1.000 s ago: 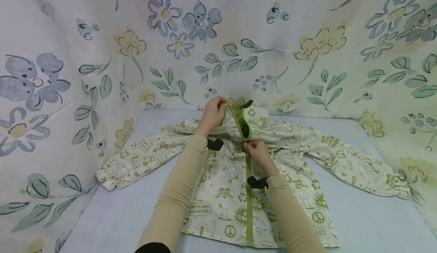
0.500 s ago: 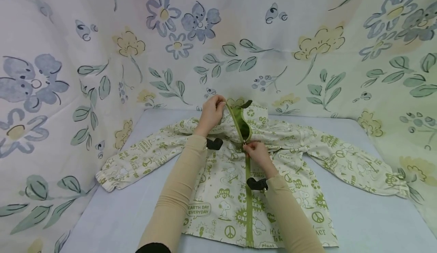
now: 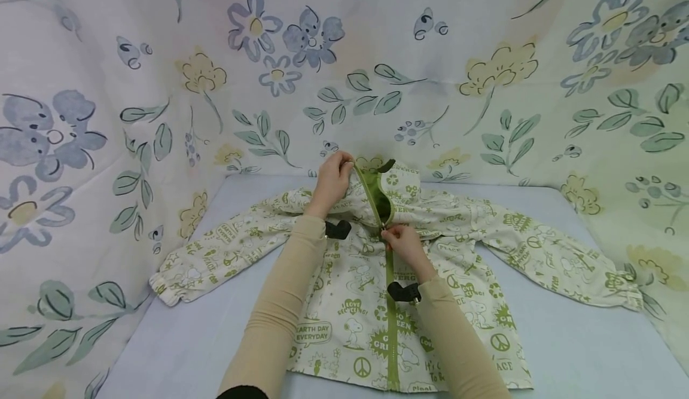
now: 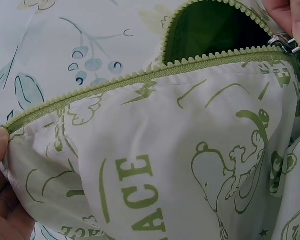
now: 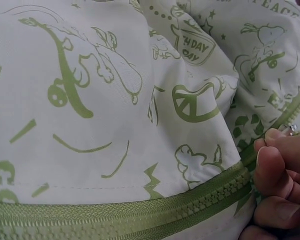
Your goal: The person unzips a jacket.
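Note:
A white jacket (image 3: 352,303) with green print lies spread front up, its sleeves stretched out to both sides. The green zip (image 3: 392,333) is closed from the hem up to the upper chest and parted above, where green lining (image 3: 380,198) shows. My left hand (image 3: 332,183) pinches the top corner of the left zip edge and holds it raised, the teeth (image 4: 115,80) drawn into a taut line. Just below the opening, my right hand (image 3: 406,244) pinches the pull at the metal zip slider (image 4: 279,41). The fingers cover most of that pull.
The jacket lies on a pale table (image 3: 183,345). A flowered curtain (image 3: 334,112) stands close behind and along both sides. Black wrist mounts (image 3: 338,230) sit on both forearms, above the jacket.
The head view has shifted very slightly. Both hands keep their hold, and the zip slider stays at about the same place on the jacket.

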The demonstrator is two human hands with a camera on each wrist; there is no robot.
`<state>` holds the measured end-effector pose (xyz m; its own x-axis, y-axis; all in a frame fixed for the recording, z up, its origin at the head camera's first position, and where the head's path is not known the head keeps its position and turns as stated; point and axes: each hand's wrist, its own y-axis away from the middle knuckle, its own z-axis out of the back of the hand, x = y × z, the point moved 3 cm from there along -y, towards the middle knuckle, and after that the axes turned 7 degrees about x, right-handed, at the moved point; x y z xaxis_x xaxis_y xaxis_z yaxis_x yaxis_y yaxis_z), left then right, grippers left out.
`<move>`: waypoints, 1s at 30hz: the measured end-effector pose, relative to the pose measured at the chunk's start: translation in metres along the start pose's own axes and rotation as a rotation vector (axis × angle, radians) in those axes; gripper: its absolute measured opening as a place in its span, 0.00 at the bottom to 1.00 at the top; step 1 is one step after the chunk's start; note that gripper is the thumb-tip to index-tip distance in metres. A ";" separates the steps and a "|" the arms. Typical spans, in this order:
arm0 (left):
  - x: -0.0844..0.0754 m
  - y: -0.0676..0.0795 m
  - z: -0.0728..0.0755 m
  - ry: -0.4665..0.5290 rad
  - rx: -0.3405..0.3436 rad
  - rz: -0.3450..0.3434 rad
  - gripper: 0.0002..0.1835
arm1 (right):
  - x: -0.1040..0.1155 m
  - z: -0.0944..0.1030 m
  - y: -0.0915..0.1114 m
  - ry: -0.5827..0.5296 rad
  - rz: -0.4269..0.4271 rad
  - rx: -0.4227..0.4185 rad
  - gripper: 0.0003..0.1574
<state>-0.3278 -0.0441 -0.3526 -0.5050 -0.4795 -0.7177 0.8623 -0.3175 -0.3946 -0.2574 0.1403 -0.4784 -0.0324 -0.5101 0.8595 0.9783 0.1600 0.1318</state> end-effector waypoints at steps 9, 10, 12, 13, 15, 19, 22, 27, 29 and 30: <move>0.002 0.002 -0.002 0.008 -0.001 0.015 0.10 | 0.001 -0.001 0.002 -0.002 -0.012 0.026 0.17; 0.003 0.003 -0.001 0.012 -0.004 0.017 0.10 | 0.001 -0.001 0.002 0.000 -0.011 0.025 0.17; 0.004 0.003 -0.001 0.016 -0.016 0.013 0.10 | 0.001 -0.002 0.002 0.008 -0.012 0.026 0.16; 0.005 0.002 -0.001 0.013 -0.023 0.010 0.10 | 0.000 -0.002 0.003 0.007 -0.016 0.028 0.16; 0.005 0.001 0.000 0.006 -0.038 0.000 0.09 | -0.001 -0.003 0.003 0.011 -0.022 0.031 0.15; 0.002 -0.001 0.004 -0.015 -0.062 -0.031 0.09 | -0.004 -0.003 0.003 0.011 -0.028 0.031 0.16; 0.001 -0.001 0.006 -0.008 -0.073 -0.042 0.09 | -0.003 -0.002 0.004 0.009 -0.024 0.029 0.17; 0.001 0.000 0.007 0.030 -0.085 -0.026 0.09 | -0.002 -0.002 0.007 -0.008 -0.041 0.046 0.19; 0.001 0.000 0.009 0.038 -0.090 -0.020 0.09 | -0.002 -0.001 0.008 -0.011 -0.046 0.053 0.19; 0.001 0.000 0.009 0.042 -0.093 -0.021 0.10 | -0.002 0.000 0.009 -0.017 -0.046 0.055 0.19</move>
<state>-0.3283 -0.0521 -0.3477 -0.5226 -0.4380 -0.7314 0.8523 -0.2486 -0.4601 -0.2490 0.1423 -0.4787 -0.0806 -0.5037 0.8601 0.9630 0.1834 0.1977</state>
